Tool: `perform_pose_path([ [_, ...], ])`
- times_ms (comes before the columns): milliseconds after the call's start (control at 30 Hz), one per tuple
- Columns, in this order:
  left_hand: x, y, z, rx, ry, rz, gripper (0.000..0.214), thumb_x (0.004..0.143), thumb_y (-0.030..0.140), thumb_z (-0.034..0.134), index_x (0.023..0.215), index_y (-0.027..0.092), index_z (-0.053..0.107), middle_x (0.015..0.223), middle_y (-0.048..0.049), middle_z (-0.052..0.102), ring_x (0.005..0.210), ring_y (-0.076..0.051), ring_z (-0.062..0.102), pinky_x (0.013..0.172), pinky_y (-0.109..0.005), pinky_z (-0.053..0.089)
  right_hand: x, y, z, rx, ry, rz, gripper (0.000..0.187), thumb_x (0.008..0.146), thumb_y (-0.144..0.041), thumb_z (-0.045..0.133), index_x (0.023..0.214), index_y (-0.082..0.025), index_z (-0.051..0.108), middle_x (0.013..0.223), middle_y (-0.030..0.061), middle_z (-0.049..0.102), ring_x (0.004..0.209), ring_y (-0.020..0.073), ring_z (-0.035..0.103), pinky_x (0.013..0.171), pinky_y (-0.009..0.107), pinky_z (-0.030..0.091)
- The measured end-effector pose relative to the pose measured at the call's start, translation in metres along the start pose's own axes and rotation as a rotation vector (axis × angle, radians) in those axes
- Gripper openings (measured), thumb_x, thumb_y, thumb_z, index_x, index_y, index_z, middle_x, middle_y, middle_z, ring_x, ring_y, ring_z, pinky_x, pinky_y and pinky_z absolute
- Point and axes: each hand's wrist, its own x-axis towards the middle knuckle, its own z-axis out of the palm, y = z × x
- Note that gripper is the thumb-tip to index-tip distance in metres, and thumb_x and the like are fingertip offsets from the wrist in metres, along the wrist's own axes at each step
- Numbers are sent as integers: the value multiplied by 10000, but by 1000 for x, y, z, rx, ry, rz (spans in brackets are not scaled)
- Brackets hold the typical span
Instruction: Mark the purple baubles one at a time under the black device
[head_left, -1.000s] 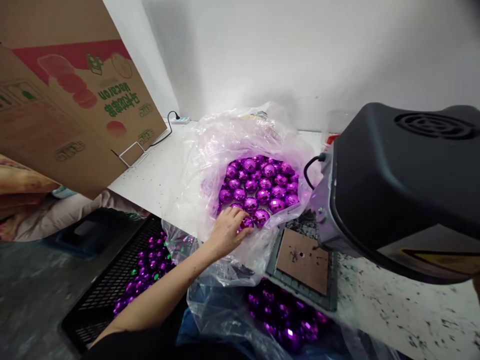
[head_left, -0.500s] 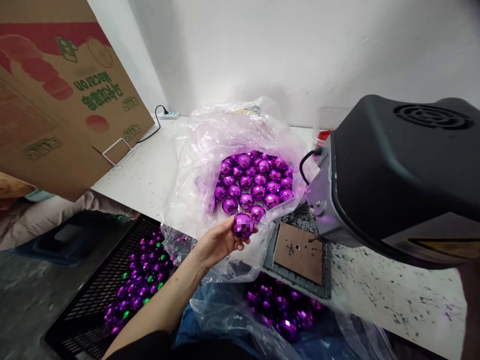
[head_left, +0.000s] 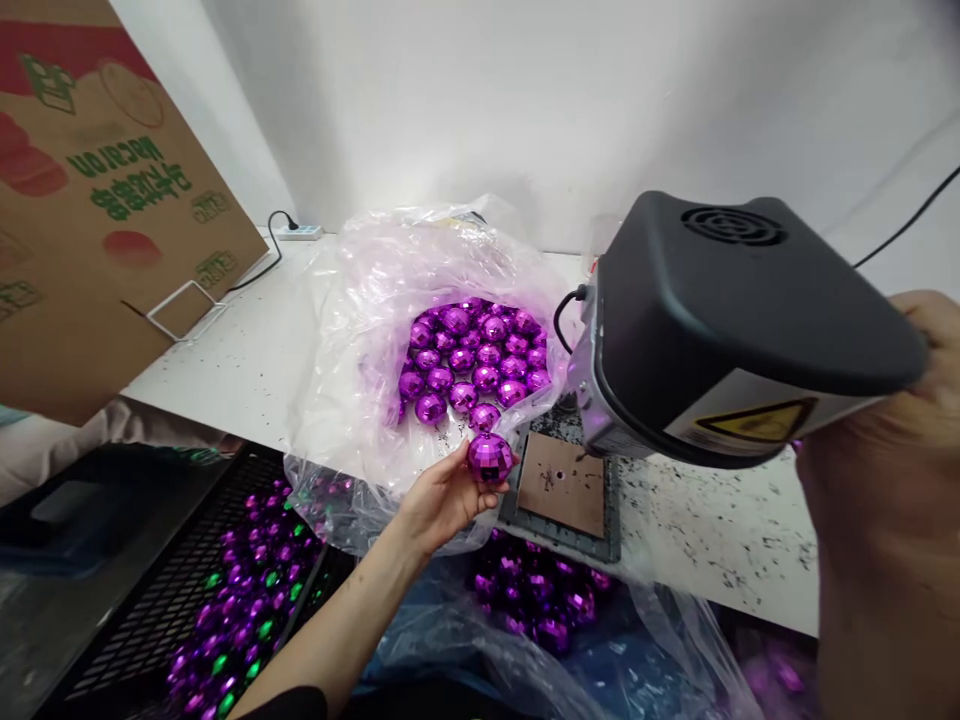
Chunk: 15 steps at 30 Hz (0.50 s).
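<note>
Between the thumb and fingers of my left hand [head_left: 454,500] is a purple mirrored ball [head_left: 490,458], held up in front of an open plastic bag [head_left: 337,350] on the table. Many more purple mirrored balls [head_left: 461,358] lie inside that bag. My right hand [head_left: 919,350] appears at the far right, curled at the back end of a black machine [head_left: 720,310]; what its fingers grip is hidden behind the housing. Under the machine's front, a brown square plate [head_left: 562,485] with a small dark hole lies on a grey base [head_left: 611,545].
A black crate [head_left: 142,590] of purple and green balls stands at lower left. Below the table edge, another plastic bag [head_left: 645,650] holds purple balls [head_left: 540,590]. A cardboard box [head_left: 97,300] leans at left, near a power strip [head_left: 300,232]. Dark flecks litter the white table [head_left: 712,560].
The view has turned right, so the scene sits further left. My right hand has come into clear view behind the black machine. The ball stays in my left hand.
</note>
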Motion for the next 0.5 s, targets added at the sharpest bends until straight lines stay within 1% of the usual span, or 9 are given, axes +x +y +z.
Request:
perform_pose_path([
  [67,3,-3,1,-5,6,-22,377,1015,414,574,1178,87,665,1161,-194,730,845,-180,723,680,-235,550,1,-2,3,15,-2,-27,169,867,-194,626,730,-111,572,646,-10,394,617,20,367,531,175,253],
  [133,7,-7,3,-11,9,-47,383,984,417,625,1154,78,674,1114,-185,742,823,-175,718,664,-232,549,1,-3,3,36,-15,-31,172,874,-182,607,729,-108,550,642,-20,365,615,12,352,542,173,242],
  [200,12,-12,5,-17,5,-78,409,943,443,681,1129,78,679,1048,-164,751,770,-172,712,627,-235,546,1,-4,2,43,-31,-32,195,882,-183,606,719,-106,531,639,-27,345,610,7,340,546,173,235],
  [267,15,-15,9,-7,-1,-95,430,910,457,719,1145,100,675,989,-125,748,739,-178,714,601,-243,545,1,-5,1,23,-42,-35,207,892,-189,604,718,-104,532,642,-27,356,614,5,343,547,174,233],
  [333,18,-17,14,28,-8,-78,433,889,423,746,1208,144,657,964,-85,731,755,-188,720,611,-248,546,0,-5,1,6,-47,-32,210,901,-201,604,726,-105,540,645,-25,376,621,6,353,553,176,240],
  [400,19,-17,18,81,-6,-33,457,879,376,760,1275,189,630,988,-65,713,803,-190,720,650,-251,545,0,-5,1,-3,-45,-27,211,910,-216,603,739,-107,547,650,-23,389,627,7,360,559,178,244],
  [500,21,-17,22,180,17,52,481,896,450,739,1303,220,627,1055,-66,687,823,-170,690,666,-246,523,-1,-5,2,-27,-34,-35,228,928,-235,588,744,-107,546,657,-21,383,631,8,357,560,182,237],
])
